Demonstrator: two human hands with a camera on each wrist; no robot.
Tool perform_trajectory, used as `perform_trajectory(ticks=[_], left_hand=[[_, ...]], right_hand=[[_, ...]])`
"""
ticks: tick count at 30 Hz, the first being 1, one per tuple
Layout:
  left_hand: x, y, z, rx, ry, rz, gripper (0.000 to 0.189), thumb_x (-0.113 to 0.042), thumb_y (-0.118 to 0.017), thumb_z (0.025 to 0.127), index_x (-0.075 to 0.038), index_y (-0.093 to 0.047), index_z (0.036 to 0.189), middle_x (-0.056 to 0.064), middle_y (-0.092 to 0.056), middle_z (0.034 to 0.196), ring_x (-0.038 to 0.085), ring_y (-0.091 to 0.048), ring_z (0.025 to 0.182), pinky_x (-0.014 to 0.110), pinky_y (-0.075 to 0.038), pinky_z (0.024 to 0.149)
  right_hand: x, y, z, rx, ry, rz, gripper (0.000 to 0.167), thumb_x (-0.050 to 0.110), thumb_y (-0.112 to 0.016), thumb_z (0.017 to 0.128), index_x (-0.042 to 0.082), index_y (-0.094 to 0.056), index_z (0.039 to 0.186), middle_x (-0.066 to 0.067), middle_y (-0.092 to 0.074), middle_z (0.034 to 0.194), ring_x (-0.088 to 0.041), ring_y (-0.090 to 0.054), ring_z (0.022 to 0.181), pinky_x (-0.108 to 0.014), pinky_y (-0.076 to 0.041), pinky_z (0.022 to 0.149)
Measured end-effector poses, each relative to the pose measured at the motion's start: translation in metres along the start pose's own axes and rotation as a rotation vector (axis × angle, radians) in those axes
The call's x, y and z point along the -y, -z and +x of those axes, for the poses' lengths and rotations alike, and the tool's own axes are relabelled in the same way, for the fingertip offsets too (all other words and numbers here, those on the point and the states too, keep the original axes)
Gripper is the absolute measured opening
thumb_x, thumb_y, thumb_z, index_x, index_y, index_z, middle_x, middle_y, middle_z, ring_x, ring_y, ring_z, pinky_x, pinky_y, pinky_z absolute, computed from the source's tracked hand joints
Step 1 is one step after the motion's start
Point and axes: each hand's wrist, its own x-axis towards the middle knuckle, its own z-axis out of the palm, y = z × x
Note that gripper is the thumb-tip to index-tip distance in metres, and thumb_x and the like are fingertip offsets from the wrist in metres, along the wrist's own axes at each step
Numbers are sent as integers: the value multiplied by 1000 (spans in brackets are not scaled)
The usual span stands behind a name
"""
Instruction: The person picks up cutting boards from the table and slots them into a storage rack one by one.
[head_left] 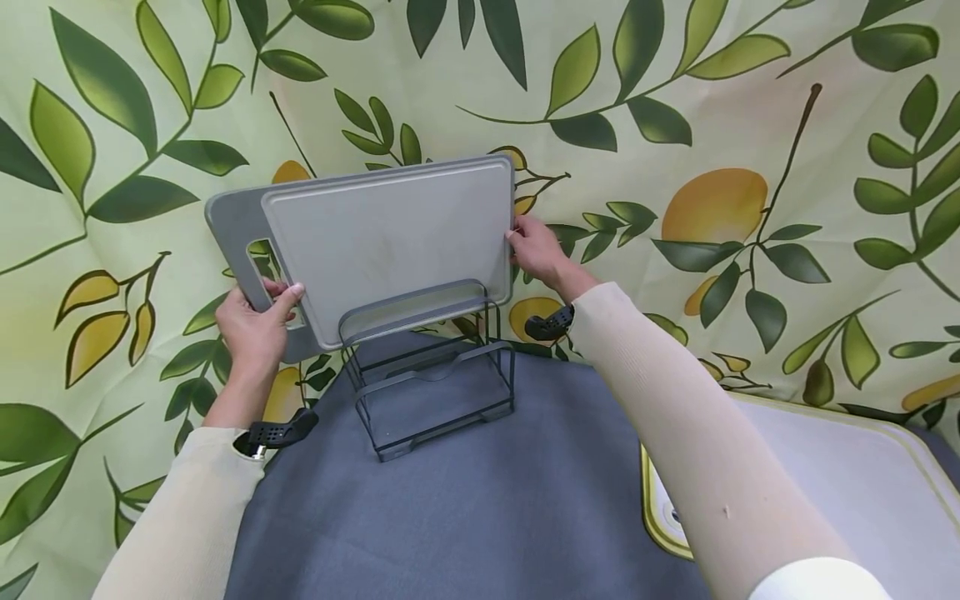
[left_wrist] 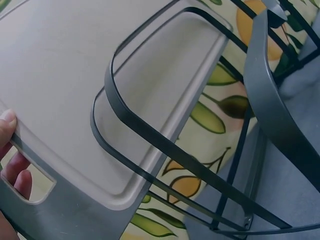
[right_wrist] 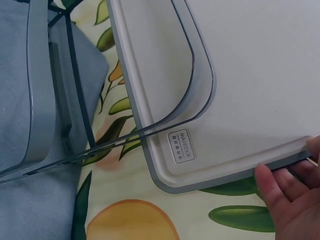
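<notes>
A grey cutting board (head_left: 390, 242) with a pale, grooved face is held up behind a dark metal rack (head_left: 427, 383). My left hand (head_left: 255, 325) grips its left end at the handle slot, thumb on the front and fingers showing through the slot (left_wrist: 37, 187). At the right edge my right hand (head_left: 542, 254) pinches the board. In the right wrist view a small printed label (right_wrist: 181, 146) shows near one corner. The board's lower edge overlaps the rack's rear loops (left_wrist: 150, 137), tilted a little, its left end lower.
The rack stands on a table with a grey-blue cloth (head_left: 465, 508). To the right, partly behind my right sleeve, lies a large pale board with a yellow-green rim (head_left: 660, 525). A leaf-and-fruit patterned curtain (head_left: 750, 125) hangs close behind the rack.
</notes>
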Motion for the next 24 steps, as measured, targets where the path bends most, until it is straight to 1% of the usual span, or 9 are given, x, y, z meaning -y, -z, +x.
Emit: perform_trajectory(ticks=[5,9,13,17,24], left_hand=[[5,1,-2,1,7,48,21,-19,-83,84,-19,-63,87,-17,-67,80,1,-64,68,13,-53,61],[11,0,-3,5,1,55,22,-20,-83,84,-21,-62,86,-19,-66,79,0,-63,66,13,-53,61],[16,-3,-4,0,-20,69,23,-19,-83,84,-22,-61,85,-21,-65,77,-1,-63,64,13,-52,59],[19,-5,-3,-5,-29,77,24,-20,-83,84,-22,-59,84,-23,-65,75,-3,-62,61,13,-52,58],[24,-5,-5,-4,8,94,25,-21,-83,84,-24,-58,85,-23,-64,76,-1,-60,60,14,-52,60]], right_hand=[[-5,-4,-1,15,2,-10,41,19,-34,111,1,-44,147,-19,-52,145,-32,-55,129,-45,-52,104],[-9,-6,-2,13,-27,-24,42,22,-35,111,3,-44,148,-17,-51,147,-30,-55,129,-44,-51,105],[-14,-7,-4,6,-46,-52,40,23,-35,111,3,-48,143,-16,-54,143,-29,-56,124,-43,-51,103],[-17,-8,-4,4,-40,-49,38,22,-36,111,1,-50,139,-18,-55,140,-30,-57,122,-43,-52,102],[-20,-10,-1,18,-30,-44,39,20,-35,111,-3,-50,139,-20,-55,140,-32,-57,124,-44,-53,101]])
